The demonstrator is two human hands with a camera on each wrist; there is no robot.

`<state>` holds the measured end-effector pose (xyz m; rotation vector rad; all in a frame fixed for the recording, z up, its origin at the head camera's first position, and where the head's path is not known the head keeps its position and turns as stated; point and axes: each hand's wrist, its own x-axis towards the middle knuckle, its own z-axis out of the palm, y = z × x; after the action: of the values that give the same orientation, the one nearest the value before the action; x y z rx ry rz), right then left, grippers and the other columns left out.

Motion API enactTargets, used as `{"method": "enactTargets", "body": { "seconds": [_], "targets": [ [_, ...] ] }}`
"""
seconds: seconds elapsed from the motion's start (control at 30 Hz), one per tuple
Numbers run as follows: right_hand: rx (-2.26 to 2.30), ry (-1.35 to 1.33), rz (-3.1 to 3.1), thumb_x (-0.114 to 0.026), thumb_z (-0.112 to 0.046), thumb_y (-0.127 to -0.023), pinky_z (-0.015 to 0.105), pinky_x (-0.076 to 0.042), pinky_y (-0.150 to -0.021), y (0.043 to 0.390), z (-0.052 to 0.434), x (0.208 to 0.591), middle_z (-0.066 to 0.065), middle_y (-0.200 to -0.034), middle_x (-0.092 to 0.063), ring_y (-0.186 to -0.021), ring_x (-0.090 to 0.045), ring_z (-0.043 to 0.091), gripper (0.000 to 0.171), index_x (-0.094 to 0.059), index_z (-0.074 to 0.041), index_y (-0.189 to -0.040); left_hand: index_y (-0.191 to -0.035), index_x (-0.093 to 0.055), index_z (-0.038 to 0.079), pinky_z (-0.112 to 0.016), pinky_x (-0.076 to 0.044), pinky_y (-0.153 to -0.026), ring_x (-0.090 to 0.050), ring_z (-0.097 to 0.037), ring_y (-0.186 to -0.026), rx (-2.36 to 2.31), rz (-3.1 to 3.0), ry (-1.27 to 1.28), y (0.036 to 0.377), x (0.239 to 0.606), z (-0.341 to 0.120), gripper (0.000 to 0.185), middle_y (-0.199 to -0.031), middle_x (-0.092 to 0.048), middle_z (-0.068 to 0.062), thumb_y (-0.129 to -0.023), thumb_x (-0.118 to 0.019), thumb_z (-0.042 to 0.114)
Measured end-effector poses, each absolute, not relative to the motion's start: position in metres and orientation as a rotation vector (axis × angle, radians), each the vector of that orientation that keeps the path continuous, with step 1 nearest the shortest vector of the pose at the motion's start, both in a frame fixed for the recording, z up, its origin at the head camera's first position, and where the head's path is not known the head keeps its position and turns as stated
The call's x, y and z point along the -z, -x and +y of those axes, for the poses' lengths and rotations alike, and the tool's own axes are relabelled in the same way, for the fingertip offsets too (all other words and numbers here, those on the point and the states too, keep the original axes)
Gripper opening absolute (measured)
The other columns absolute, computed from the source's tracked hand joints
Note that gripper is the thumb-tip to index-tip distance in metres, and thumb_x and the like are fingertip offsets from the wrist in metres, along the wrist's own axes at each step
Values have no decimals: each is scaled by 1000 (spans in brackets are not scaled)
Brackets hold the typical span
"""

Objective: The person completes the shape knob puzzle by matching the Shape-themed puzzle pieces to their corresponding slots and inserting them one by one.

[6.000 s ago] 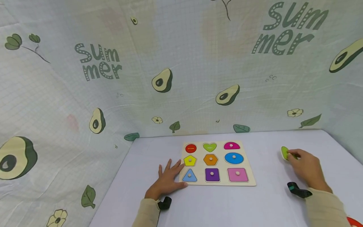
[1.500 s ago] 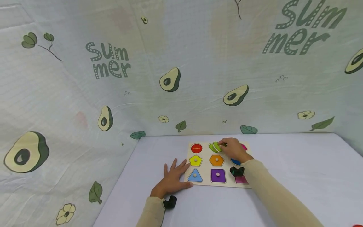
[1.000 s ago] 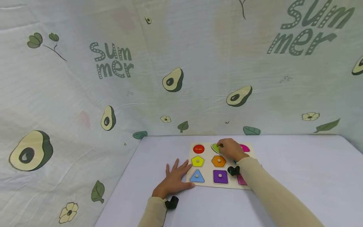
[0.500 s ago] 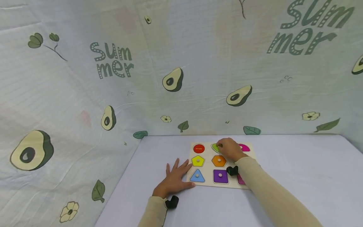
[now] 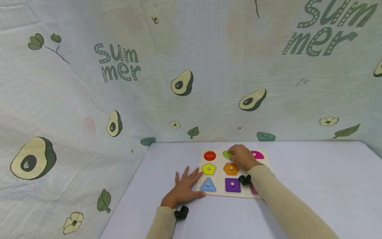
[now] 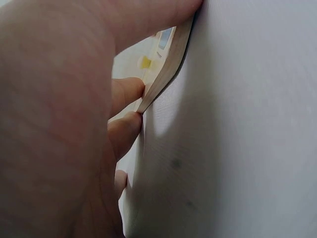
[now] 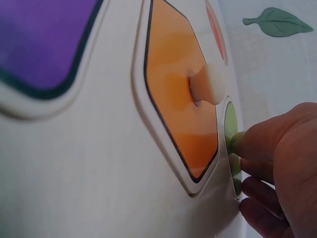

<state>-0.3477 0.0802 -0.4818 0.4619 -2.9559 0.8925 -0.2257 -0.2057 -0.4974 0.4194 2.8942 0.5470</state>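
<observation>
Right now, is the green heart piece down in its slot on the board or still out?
Mostly in, it seems: the green heart piece lies flat in the board under the right hand; full seating is hidden.

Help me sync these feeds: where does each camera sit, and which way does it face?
Head: worn high, facing forward and down at the puzzle board; both hands and sleeves show.
Left wrist: low beside the left hand, facing the board's edge.
Right wrist: facing the orange hexagon piece and green heart piece; right hand shows.
All share the board.

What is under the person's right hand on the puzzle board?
The right hand covers most of a green piece in the board's top row; its shape is hidden.
</observation>
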Motion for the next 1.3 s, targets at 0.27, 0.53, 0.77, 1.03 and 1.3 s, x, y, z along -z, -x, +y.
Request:
{"method": "enactTargets", "body": {
  "seconds": [0.27, 0.53, 0.77, 1.03, 1.3],
  "targets": [
    [-1055, -454, -2915, -65, -17, -98, 55, -43, -105, 341, 88, 480, 16, -124, -67, -116, -58, 36, 27, -71, -3, -119, -155, -40, 33, -68, 11, -112, -1, -33, -153, -563, 2892, -426, 227, 498, -205, 85, -164, -27, 9, -81, -67, 64],
    [-1118, -416, -2853, -63, -22, -97, 59, -43, -102, 312, 104, 470, 17, -125, -66, -118, -57, 39, 31, -71, -5, -121, -156, -37, 36, -68, 13, -113, 1, -32, -153, -525, 2899, -412, 228, 501, -207, 86, -164, -24, 11, -80, -64, 68],
    [-986, -348, -2873, -66, -26, -96, 55, -51, -91, 277, 123, 462, 11, -110, -71, -103, -63, 32, 30, -72, -6, -118, -156, -38, 34, -68, 13, -112, 1, -32, -153, -546, 2890, -412, 228, 501, -206, 86, -164, -25, 10, -80, -65, 66],
    [-906, -306, -2867, -66, -26, -95, 58, -52, -88, 237, 152, 456, 11, -109, -71, -99, -63, 34, 32, -72, -4, -117, -156, -37, 35, -68, 13, -112, 1, -33, -153, -534, 2908, -430, 231, 502, -207, 86, -164, -24, 10, -81, -64, 67],
    [-871, -272, -2813, -69, -22, -93, 56, -54, -81, 212, 175, 457, 9, -101, -73, -95, -65, 34, 27, -73, -3, -113, -156, -38, 34, -69, 13, -112, 1, -33, -153, -554, 2903, -428, 232, 506, -207, 87, -164, -25, 9, -80, -65, 67]
  ]
}}
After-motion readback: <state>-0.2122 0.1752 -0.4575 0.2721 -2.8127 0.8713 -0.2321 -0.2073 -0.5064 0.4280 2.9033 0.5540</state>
